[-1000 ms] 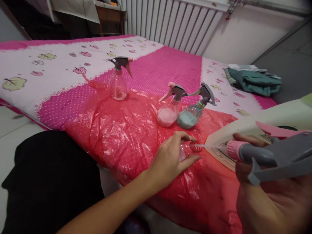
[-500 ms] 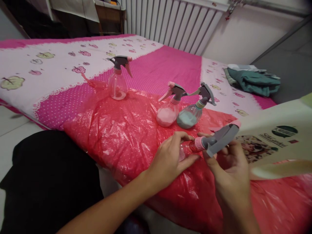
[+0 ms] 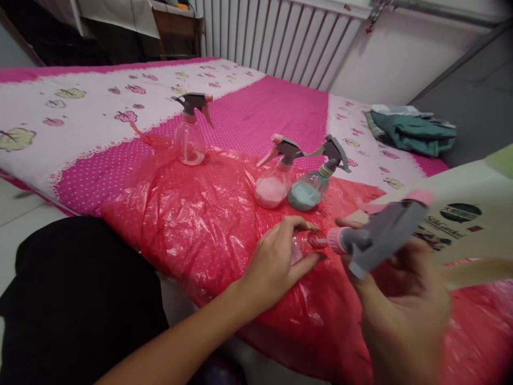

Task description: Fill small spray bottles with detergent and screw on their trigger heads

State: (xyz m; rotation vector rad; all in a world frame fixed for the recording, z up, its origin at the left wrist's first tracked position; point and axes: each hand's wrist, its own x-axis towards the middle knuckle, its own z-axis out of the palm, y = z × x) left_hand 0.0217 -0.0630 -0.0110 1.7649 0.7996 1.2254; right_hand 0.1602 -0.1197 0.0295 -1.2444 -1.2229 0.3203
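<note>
My left hand (image 3: 276,262) is closed around a small clear spray bottle (image 3: 298,248), tilted with its threaded neck pointing right. In my right hand (image 3: 404,294) is the grey trigger spray head (image 3: 379,235) with a pink collar, a little apart from the neck. Its thin tube still reaches into the bottle mouth. Behind my hands stand a spray bottle with pink contents (image 3: 271,190) and one with greenish contents (image 3: 306,192), side by side. Farther left is a clear spray bottle (image 3: 189,140) with a dark grey and pink head.
Red plastic sheeting (image 3: 192,224) covers the near part of a pink flowered bed (image 3: 280,107). A large cream jug (image 3: 473,198) with a label is close on the right. Folded green cloth (image 3: 412,131) lies at the far right, and a white radiator (image 3: 272,37) lines the back.
My right hand has drawn the spray head rightward, away from the bottle neck, exposing the tube. My left hand keeps the bottle almost in place.
</note>
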